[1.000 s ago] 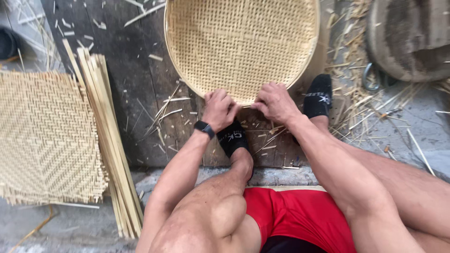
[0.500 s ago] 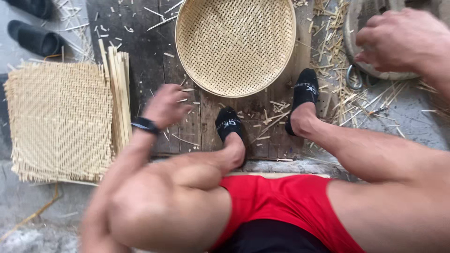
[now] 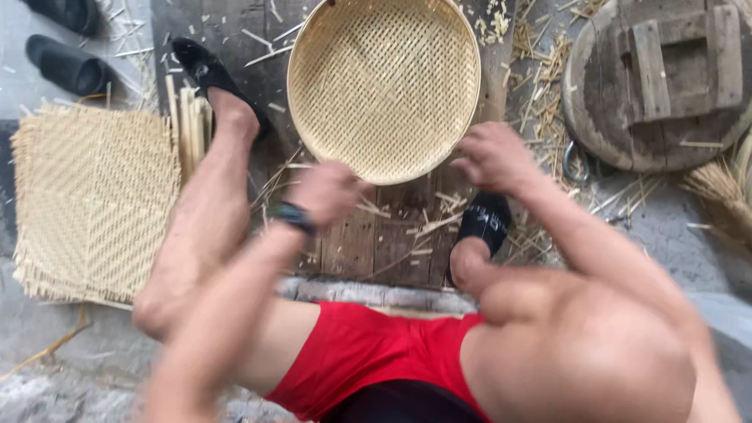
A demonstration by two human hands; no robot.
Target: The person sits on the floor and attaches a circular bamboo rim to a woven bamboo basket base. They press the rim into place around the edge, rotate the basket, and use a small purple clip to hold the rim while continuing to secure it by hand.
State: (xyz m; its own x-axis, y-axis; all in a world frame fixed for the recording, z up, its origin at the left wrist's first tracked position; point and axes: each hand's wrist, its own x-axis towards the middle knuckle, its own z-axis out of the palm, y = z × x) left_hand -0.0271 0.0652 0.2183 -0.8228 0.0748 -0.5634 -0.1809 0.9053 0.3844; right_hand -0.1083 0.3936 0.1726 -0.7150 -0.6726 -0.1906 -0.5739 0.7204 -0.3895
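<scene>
Basket (image 3: 384, 86): round, woven, on wooden boards between the feet.
Left hand (image 3: 333, 192): blurred, at basket's near rim; grip cannot be told.
Right hand (image 3: 493, 157): loosely open, empty, beside rim.
Mat (image 3: 94, 200): flat, far left.

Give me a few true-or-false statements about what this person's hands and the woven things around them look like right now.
1. The round woven tray lies on dark wooden boards. True.
2. The left hand wears a dark wristband. True.
3. The right hand grips a knife. False: it holds nothing and is near the tray's rim.
4. The flat woven mat lies on top of the tray. False: it lies apart, to the left.
5. The person wears red shorts. True.
</scene>
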